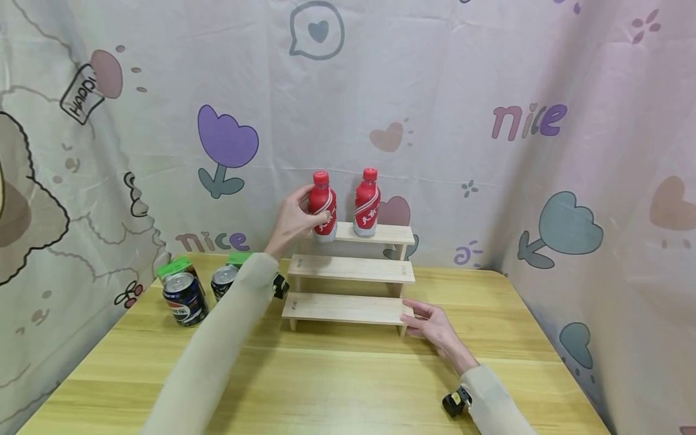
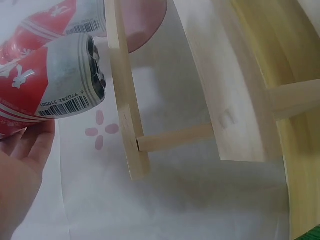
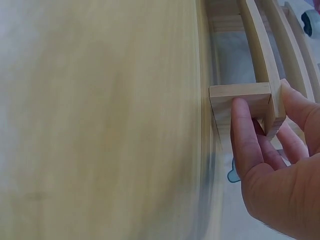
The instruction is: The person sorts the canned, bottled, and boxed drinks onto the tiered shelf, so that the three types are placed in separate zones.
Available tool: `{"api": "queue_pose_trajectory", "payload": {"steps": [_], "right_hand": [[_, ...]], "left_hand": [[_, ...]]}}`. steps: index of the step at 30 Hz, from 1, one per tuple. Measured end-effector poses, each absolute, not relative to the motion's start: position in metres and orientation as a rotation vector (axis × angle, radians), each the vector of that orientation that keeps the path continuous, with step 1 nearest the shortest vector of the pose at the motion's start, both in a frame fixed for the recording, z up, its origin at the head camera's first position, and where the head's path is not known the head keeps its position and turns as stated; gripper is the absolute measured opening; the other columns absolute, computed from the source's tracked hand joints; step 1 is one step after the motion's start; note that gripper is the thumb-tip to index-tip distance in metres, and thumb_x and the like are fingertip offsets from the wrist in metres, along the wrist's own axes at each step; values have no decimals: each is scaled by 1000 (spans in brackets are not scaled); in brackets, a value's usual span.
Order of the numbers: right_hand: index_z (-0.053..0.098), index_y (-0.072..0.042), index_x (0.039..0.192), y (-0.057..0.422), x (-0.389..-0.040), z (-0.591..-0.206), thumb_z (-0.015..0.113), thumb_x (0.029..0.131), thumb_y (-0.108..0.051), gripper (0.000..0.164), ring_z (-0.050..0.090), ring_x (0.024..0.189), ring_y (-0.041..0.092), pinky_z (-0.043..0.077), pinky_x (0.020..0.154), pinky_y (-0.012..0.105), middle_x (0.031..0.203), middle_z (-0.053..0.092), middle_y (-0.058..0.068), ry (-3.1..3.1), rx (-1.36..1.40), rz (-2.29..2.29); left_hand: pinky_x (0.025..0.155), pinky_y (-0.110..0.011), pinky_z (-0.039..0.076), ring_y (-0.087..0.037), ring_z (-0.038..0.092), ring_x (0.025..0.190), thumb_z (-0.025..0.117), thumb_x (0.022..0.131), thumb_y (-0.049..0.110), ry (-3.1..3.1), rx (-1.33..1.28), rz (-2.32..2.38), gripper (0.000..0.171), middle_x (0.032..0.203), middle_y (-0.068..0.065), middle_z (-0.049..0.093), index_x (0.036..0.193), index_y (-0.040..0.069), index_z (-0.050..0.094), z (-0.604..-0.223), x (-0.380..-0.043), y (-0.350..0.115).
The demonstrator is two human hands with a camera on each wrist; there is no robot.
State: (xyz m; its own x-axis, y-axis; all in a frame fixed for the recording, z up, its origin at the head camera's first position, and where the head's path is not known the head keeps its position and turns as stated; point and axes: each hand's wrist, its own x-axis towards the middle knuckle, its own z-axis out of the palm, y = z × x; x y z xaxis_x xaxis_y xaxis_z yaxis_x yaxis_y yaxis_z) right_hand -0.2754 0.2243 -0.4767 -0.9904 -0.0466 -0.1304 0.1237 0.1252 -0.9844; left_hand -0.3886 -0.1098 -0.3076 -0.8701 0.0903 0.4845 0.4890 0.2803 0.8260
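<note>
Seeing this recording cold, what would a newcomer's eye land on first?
Probably the bright red bottle with white markings that the left hand grips at the top step's left end, with a matching red bottle standing to its right. Next comes the pale wooden three-step rack in the middle, its bottom step's right end held by the right hand. A dark blue drinks can stands farther left.

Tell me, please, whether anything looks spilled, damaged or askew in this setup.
Nothing stands out: I see no spill or damage. The stand looks level, with one bottle standing on its top shelf. The left hand holds the other bottle; the right hand grips the bottom shelf. The cans stand upright.
</note>
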Motion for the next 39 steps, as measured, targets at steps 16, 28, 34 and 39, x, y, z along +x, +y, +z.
{"api": "queue_pose_trajectory", "payload": {"steps": [16, 28, 34, 39], "right_hand": [[56, -3, 137, 224, -276, -478, 74, 87, -10, 53, 68, 100, 21, 59, 83, 38, 134, 57, 25, 2255, 78, -1999], [56, -3, 137, 224, -275, -477, 74, 87, -10, 53, 68, 101, 21, 59, 84, 38, 134, 57, 25, 2253, 75, -2002], [54, 0, 137, 225, -275, -478, 74, 87, -10, 55, 68, 98, 19, 59, 82, 36, 134, 56, 26, 2252, 65, -2003], [54, 0, 137, 225, -275, -478, 75, 86, -10, 56, 68, 97, 18, 59, 81, 35, 134, 57, 26, 2245, 66, -1998]], "left_hand": [[102, -47, 50, -30, 60, 121, 77, 80, 14, -2223, -588, -1696, 71, 140, -12, 57, 144, 18, 46, -308, -416, -94], [97, -46, 53, -29, 62, 112, 77, 82, 20, -2274, -562, -1749, 74, 140, -11, 56, 148, 21, 43, -305, -426, -83], [103, -44, 49, -27, 58, 122, 78, 84, 23, -2266, -593, -1846, 77, 144, -8, 54, 150, 24, 40, -305, -429, -82], [104, -45, 46, -25, 56, 123, 81, 81, 35, -2307, -539, -1834, 83, 138, -6, 55, 151, 29, 37, -308, -427, -83]]}}
